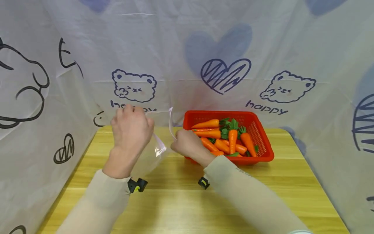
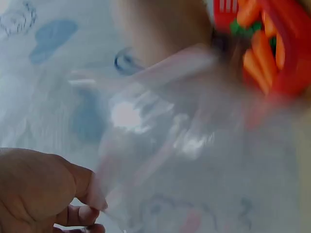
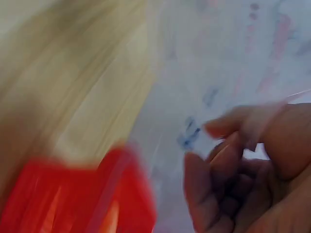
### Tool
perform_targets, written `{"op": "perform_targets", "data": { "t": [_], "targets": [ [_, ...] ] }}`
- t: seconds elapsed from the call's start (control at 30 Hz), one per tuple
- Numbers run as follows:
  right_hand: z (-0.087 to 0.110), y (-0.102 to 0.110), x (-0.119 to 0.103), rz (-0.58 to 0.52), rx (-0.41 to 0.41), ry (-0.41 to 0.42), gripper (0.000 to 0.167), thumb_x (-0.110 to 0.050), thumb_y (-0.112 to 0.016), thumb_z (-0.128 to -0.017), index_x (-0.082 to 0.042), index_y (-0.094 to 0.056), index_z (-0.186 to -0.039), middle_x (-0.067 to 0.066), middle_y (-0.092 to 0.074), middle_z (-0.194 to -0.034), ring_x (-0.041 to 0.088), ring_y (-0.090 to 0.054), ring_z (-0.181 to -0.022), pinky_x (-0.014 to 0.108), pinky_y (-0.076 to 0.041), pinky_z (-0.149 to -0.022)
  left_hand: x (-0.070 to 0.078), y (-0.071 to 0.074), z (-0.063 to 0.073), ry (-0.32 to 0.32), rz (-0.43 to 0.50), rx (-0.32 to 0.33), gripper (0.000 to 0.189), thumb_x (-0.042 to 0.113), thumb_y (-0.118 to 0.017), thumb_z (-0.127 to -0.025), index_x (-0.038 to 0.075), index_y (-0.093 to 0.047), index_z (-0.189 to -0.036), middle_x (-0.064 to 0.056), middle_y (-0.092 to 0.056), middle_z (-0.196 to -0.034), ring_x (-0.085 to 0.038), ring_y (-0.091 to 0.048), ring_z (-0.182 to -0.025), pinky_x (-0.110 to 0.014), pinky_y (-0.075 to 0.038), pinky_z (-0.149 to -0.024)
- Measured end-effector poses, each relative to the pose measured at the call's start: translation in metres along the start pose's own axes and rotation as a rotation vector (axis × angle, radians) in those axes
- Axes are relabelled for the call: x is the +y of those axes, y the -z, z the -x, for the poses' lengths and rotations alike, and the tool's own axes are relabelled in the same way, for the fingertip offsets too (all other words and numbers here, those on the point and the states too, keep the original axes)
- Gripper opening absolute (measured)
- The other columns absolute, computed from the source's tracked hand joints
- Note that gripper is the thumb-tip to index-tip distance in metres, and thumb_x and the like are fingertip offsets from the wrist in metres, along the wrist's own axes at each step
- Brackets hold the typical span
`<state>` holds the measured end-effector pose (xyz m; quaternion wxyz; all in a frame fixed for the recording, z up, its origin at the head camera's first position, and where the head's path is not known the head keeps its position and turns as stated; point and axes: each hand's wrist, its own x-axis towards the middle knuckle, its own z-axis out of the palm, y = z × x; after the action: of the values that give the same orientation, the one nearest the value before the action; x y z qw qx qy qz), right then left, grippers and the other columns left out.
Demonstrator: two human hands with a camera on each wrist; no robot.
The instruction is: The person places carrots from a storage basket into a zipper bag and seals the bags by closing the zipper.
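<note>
A clear plastic bag point(image 1: 150, 157) with pale pinkish strips along its mouth is stretched between the two hands above the table. My left hand point(image 1: 131, 126) grips one side of the mouth. In the left wrist view, thumb and fingers pinch the film of the bag point(image 2: 155, 145), which is blurred and catches bright glare. My right hand point(image 1: 188, 144), fingers curled, holds the opposite side just in front of the basket's left end. Seen from the right wrist, a strip of the bag point(image 3: 262, 121) crosses the thumb of the right hand point(image 3: 243, 179).
A red plastic basket point(image 1: 264, 156) stands on the wooden table point(image 1: 163, 208) at the back right, holding several orange carrots point(image 1: 232, 141) with green tops. White cloth point(image 1: 175, 48) printed with hearts and bears hangs behind and along both sides.
</note>
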<state>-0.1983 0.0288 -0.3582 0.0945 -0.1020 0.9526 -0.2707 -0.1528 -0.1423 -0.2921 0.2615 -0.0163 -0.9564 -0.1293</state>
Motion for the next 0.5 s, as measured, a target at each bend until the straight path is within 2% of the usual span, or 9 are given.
{"op": "perform_targets", "data": {
  "t": [0.03, 0.1, 0.17, 0.27, 0.37, 0.5],
  "targets": [
    [-0.002, 0.0, 0.006, 0.068, -0.002, -0.028, 0.015, -0.022, -0.072, -0.089, -0.012, -0.064, -0.081, 0.001, -0.061, -0.071, 0.022, -0.058, -0.064, 0.036, -0.047, -0.056, -0.007, 0.001, -0.001, 0.027, -0.007, -0.009, 0.024, 0.015, -0.052, -0.091, -0.006, -0.06, -0.085, -0.027, -0.059, -0.094, -0.047, -0.053, -0.086, -0.065, -0.05, -0.075],
    [-0.003, 0.004, 0.016, 0.142, 0.008, -0.057, 0.016, -0.025, -0.072, -0.089, -0.013, -0.064, -0.081, 0.002, -0.062, -0.074, 0.025, -0.059, -0.068, 0.038, -0.046, -0.059, -0.017, 0.004, 0.0, 0.076, -0.024, -0.082, 0.027, 0.019, -0.052, -0.093, -0.007, -0.061, -0.089, -0.027, -0.058, -0.096, -0.05, -0.053, -0.089, -0.07, -0.048, -0.078],
    [-0.002, 0.012, 0.018, 0.112, 0.048, -0.044, 0.018, -0.026, -0.071, -0.091, -0.013, -0.066, -0.081, 0.003, -0.064, -0.075, 0.026, -0.06, -0.068, 0.038, -0.047, -0.058, -0.024, 0.007, 0.003, 0.1, -0.029, -0.199, 0.03, 0.023, -0.054, -0.094, -0.005, -0.062, -0.091, -0.026, -0.057, -0.095, -0.05, -0.054, -0.092, -0.073, -0.047, -0.081],
    [0.007, 0.024, 0.01, 0.07, 0.132, 0.025, 0.019, -0.026, -0.068, -0.094, -0.015, -0.065, -0.078, 0.002, -0.061, -0.069, 0.025, -0.058, -0.064, 0.035, -0.041, -0.054, -0.024, 0.009, 0.009, 0.115, -0.034, -0.348, 0.031, 0.027, -0.057, -0.097, -0.003, -0.064, -0.096, -0.023, -0.059, -0.096, -0.051, -0.057, -0.098, -0.078, -0.044, -0.085],
    [0.013, 0.028, 0.001, 0.086, 0.18, 0.094, 0.02, -0.025, -0.065, -0.095, -0.017, -0.064, -0.078, -0.001, -0.056, -0.065, 0.024, -0.057, -0.062, 0.035, -0.04, -0.054, -0.019, 0.009, 0.009, 0.103, -0.048, -0.415, 0.031, 0.028, -0.06, -0.098, -0.002, -0.067, -0.099, -0.023, -0.062, -0.099, -0.051, -0.059, -0.102, -0.079, -0.044, -0.088],
    [0.017, 0.031, -0.001, 0.131, 0.174, 0.132, 0.02, -0.025, -0.062, -0.095, -0.016, -0.062, -0.077, -0.001, -0.052, -0.062, 0.026, -0.058, -0.063, 0.036, -0.042, -0.056, -0.016, -0.001, 0.002, 0.053, -0.08, -0.435, 0.023, 0.019, -0.059, -0.096, -0.001, -0.069, -0.095, -0.024, -0.065, -0.099, -0.051, -0.062, -0.101, -0.077, -0.045, -0.09]
  ]
}}
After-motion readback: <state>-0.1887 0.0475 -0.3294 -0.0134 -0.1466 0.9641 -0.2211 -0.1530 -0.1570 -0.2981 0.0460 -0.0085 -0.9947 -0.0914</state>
